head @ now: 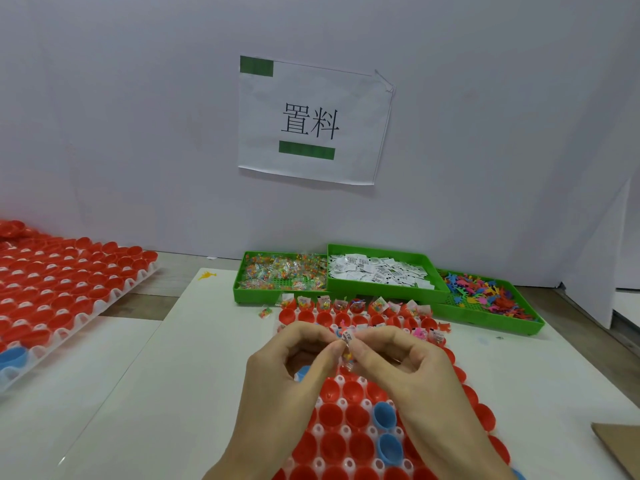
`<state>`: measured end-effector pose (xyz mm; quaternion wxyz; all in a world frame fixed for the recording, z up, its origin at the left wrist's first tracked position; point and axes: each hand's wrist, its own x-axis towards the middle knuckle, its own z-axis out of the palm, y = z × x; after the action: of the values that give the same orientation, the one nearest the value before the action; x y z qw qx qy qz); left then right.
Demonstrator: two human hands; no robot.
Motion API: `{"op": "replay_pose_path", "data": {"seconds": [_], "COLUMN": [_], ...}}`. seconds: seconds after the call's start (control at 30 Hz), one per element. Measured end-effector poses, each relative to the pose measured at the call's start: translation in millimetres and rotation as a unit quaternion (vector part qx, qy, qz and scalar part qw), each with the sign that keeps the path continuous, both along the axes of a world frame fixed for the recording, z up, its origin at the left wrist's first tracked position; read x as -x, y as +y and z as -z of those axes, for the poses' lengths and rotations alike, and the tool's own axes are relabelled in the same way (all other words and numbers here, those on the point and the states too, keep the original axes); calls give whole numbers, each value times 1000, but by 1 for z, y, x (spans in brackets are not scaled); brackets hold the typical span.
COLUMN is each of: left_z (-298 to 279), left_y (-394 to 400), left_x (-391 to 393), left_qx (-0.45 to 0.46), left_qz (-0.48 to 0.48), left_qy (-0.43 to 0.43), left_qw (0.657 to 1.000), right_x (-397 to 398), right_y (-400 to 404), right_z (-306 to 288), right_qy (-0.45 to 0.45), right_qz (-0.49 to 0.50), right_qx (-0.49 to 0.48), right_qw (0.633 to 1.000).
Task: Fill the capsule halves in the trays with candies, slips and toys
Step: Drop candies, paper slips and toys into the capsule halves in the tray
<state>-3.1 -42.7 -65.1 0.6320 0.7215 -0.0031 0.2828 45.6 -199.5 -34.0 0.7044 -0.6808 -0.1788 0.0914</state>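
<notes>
Red capsule halves point(332, 415) with a few blue ones point(384, 415), green bins point(384, 292), white barcoded slips point(377, 271), multicoloured toys point(485, 292), white tabletop point(173, 375)

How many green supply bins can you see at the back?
3 green plastic bins along the wall: candy bin leftmost, paper-slip bin in the middle, toy bin rightmost. None looks hidden.

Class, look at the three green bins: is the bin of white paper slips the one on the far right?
No: the paper slips fill the middle green bin, with toys in the right one.
</notes>
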Motion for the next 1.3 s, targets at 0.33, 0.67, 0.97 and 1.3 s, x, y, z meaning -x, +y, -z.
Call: {"op": "replay_pose_path", "data": {"seconds": [0.33,0.67,0.97,1.3], "left_z": [1,-8,-14,-9], "left_y": [-2,24,51,59], "left_x": [0,-6,-8,-12], "left_qx": [-58,3,174,114], "left_qz": [24,10,-6,6], "left_qy": [27,22,73,85], "left_qw": [998,1000,982,990], "right_x": [5,-21,-41,-46], "right_y": [8,27,65,67], "right_z": [6,-4,-8,1], "right_qy": [-84,-95,-161,-171], "right_qz": [34,2,-26,-34], "right_qx": [14,47,122,135], "right_qw": [996,994,979,975]}}
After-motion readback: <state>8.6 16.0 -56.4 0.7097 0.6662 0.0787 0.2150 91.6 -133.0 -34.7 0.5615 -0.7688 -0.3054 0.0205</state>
